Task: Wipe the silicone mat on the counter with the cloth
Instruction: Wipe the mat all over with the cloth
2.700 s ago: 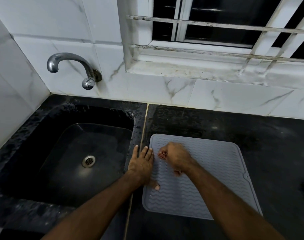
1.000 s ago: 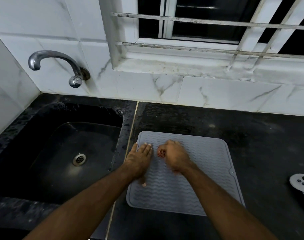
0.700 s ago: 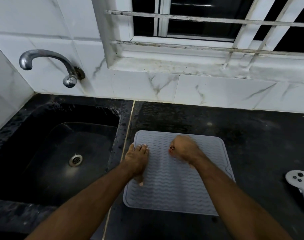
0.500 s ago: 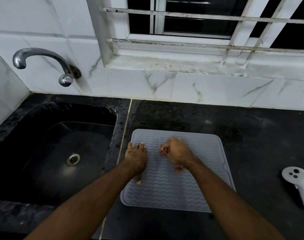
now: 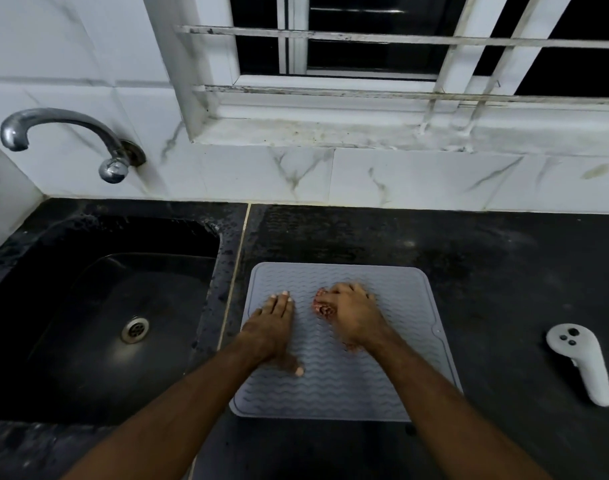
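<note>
Mat (image 5: 393, 386): grey, wavy ribs, flat on black counter (image 5: 486, 271), just right of sink.
Left hand (image 5: 271, 332): flat on mat's left part, fingers straight, thumb splayed.
Right hand (image 5: 351, 315): on mat's middle, fingers curled round small reddish cloth (image 5: 323, 306).
Controller (image 5: 578, 362): white, on counter, well right of mat.
Sink (image 5: 88, 237): black, drain visible.
Tap (image 5: 64, 133): chrome, wall-mounted above sink.

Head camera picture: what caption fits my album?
Left hand steadies the grey mat while the right hand rubs it with a small cloth.
</note>
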Demonstrator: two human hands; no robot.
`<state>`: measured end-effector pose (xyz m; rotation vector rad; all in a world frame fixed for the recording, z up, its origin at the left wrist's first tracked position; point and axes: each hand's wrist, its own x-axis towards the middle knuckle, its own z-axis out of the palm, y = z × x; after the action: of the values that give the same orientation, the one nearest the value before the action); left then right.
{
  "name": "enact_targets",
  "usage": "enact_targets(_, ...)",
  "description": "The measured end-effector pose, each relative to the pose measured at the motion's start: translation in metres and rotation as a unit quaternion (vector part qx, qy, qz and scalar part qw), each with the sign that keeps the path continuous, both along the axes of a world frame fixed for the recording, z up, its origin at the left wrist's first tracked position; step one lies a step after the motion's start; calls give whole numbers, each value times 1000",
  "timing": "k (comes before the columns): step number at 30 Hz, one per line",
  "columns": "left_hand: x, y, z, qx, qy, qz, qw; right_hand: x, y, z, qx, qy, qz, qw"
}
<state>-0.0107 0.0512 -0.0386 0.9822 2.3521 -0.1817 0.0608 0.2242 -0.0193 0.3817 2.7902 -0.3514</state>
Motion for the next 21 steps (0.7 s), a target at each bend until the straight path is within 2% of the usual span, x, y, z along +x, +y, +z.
enact_targets(6, 1, 8, 2, -31, 8, 0, 999, 14, 20, -9, -32, 20, -81, 996)
enact_targets(8, 3, 9, 2, -33, 9, -6, 999, 30, 43, -3, -19, 15, -94, 995)
enact_targets(11, 7, 11, 5, -34, 16, -8, 999, 45, 71, 1, 2, 50, -165, 985)
enact_targets(13, 8, 13, 8, -44, 22, -7, 999, 38, 66, 0, 20, 60, -161, 985)
enact_targets(17, 12, 19, 13, -66, 29, 5, 997, 16, 26, -8, -13, 58, -85, 995)
enact_targets(21, 11, 20, 15, -79, 37, 3, 996, 33, 37, -4, -11, 43, -98, 994)
